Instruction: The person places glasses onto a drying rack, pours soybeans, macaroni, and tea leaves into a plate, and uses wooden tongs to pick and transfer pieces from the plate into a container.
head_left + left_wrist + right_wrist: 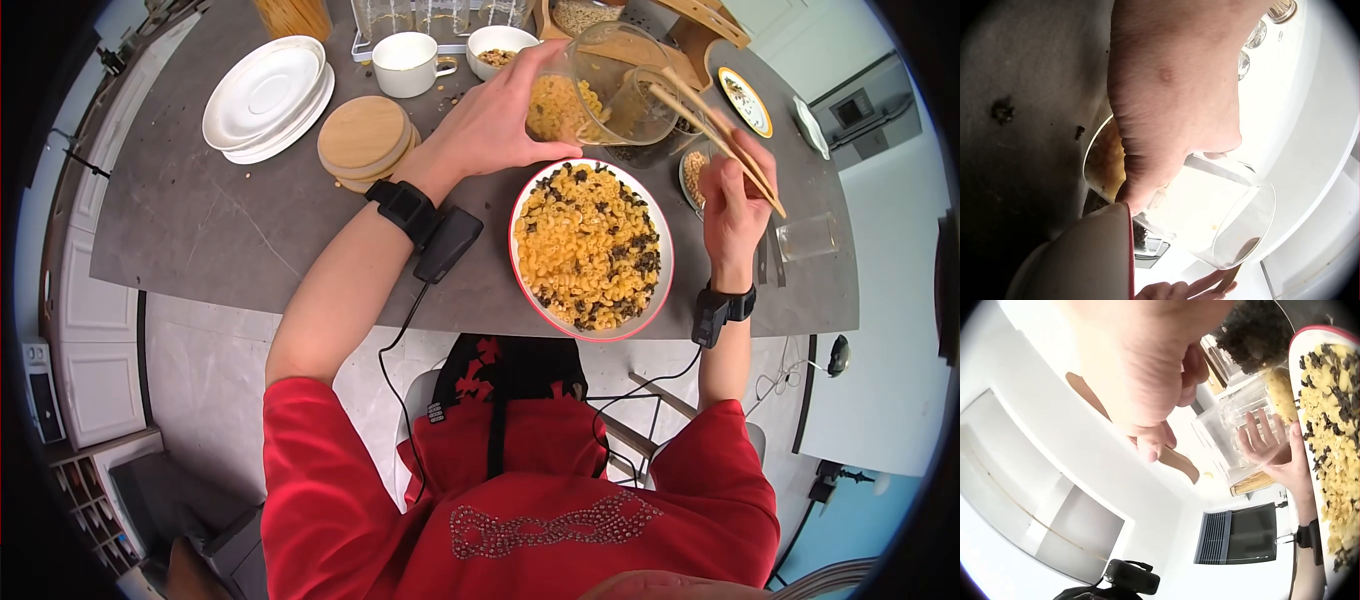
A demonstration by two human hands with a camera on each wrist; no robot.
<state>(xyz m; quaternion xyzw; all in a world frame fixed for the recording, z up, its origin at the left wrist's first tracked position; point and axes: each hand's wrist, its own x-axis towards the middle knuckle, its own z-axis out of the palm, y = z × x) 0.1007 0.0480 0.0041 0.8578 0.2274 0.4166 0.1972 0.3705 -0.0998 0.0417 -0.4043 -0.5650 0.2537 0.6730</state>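
Observation:
My left hand (490, 125) grips a clear jar (625, 75) around its side, thumb on the near side and fingers on the far side. Yellow spiral macaroni (558, 108) lies at the jar's base end, and its mouth tilts to the right. In my right hand (738, 195) is a pair of wooden chopsticks (708, 125), their tips overlapping the jar's mouth in the head view. Just below the jar stands a white bowl with a red rim (590, 337), full of macaroni mixed with dark bits (645, 262). In the left wrist view my thumb sits right at the bowl's rim.
Stacked white plates (228, 100), round wooden coasters (362, 135), a white cup (403, 68) and a small bowl (482, 60) stand to the left and back. On the right are a dish of tan pieces (694, 178), a clear glass (808, 238) and a yellow-rimmed plate (768, 118).

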